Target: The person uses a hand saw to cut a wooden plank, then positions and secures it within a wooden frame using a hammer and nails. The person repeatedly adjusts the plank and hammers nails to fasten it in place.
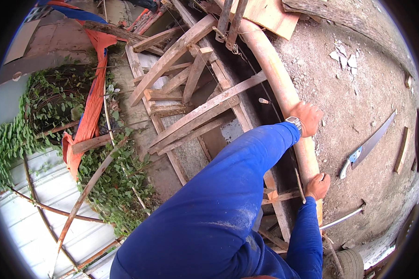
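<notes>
My left hand [305,119], with a watch at its wrist, curls over a long, pale, rounded pole [277,69]. Nearer to me, my right hand [317,187] is also closed over the pole, its fingers bent around the far right side and partly hidden. Both sleeves are blue, and the left one is dusty. Just left of my right hand, a thin stick [300,185] leans by the pole. On the ground to the right lie a handsaw [370,144] with a blue and white handle and a hammer [347,217] with a pale shaft.
Left of the pole, a dark gap runs beside a stack of wooden frames [205,111]. Plywood [274,18] lies at the top, near broken shards [347,59]. A wood strip [402,151] is beyond the saw. Orange tarp [96,93], vines [121,181] and a tyre [351,262] surround the area.
</notes>
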A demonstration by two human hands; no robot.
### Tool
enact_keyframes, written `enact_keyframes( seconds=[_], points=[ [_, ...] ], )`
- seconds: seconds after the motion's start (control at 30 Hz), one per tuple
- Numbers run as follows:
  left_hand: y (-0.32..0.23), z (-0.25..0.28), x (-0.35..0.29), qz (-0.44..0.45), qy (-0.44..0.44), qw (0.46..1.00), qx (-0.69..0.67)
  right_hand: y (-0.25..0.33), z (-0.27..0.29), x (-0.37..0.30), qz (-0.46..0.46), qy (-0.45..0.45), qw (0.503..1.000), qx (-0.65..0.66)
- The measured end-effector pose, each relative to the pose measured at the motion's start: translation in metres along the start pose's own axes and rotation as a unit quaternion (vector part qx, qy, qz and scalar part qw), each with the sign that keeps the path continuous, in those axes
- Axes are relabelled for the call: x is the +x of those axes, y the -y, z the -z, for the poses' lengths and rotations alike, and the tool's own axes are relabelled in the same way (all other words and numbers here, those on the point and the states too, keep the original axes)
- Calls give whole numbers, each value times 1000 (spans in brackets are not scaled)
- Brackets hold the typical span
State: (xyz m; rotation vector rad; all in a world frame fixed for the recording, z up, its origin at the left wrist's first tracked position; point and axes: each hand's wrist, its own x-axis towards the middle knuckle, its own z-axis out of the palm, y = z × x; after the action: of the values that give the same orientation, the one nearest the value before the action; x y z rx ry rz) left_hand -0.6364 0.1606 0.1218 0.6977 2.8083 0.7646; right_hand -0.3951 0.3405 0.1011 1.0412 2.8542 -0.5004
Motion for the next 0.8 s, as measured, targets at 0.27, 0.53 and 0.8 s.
enact_keyframes(
  seconds=[0.27, 0.53, 0.8],
  points=[
    [3, -15, 2, -19, -20, 1000, 14, 2, 3, -3, -19, -7, 1000, -21],
    [-2, -2, 0, -23, -23, 999, -14, 0, 4, -1, -37, -10, 999, -2],
    [4, 33, -33, 67, -69, 949, -299, 19, 24, -3, -41, 7, 995, 91]
  ],
)
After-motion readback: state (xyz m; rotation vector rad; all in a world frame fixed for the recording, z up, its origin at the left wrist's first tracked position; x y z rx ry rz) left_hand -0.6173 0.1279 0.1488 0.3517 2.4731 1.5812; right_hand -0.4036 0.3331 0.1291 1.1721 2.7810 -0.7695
